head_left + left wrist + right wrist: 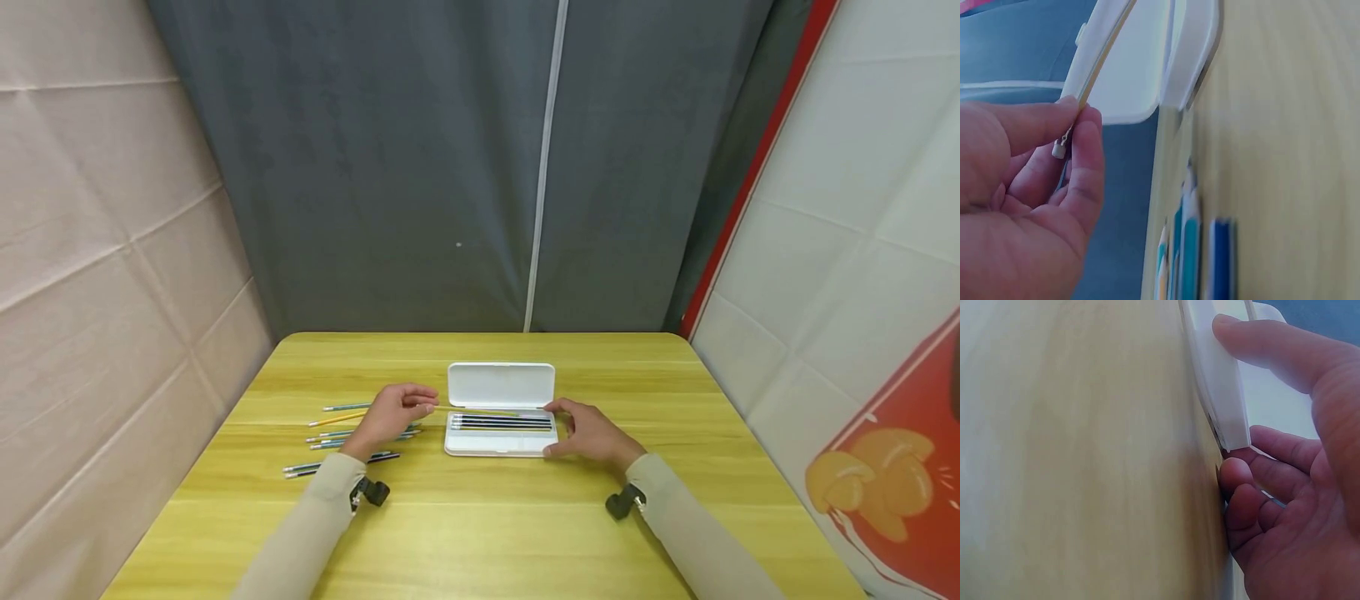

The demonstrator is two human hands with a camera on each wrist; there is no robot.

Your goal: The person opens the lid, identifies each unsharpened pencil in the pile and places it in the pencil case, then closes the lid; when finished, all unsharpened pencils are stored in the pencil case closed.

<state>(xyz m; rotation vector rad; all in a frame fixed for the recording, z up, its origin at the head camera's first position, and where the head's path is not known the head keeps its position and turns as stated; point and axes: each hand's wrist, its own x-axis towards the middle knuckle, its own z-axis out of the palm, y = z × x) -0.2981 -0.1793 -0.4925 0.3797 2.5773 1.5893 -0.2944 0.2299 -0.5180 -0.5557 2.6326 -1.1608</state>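
Between the thumb and fingertips of my left hand [390, 415] is a yellow pencil [1105, 55], pinched near its eraser end. It points rightward over a white pencil case [501, 445], which lies with its lid raised at the back. Several dark pencils [501, 422] and a yellow one lie side by side in the case's tray. My right hand [592, 433] grips the case's right end, the thumb [1254, 340] on its front side and the other fingers round the back corner.
Left of the case, loose pencils lie on the wooden table [480, 517]: green ones [347, 407], a yellow pencil [337, 419], and dark ones [302, 472] nearer the front, partly behind my left forearm. A grey curtain [375, 167] hangs beyond the table's far edge.
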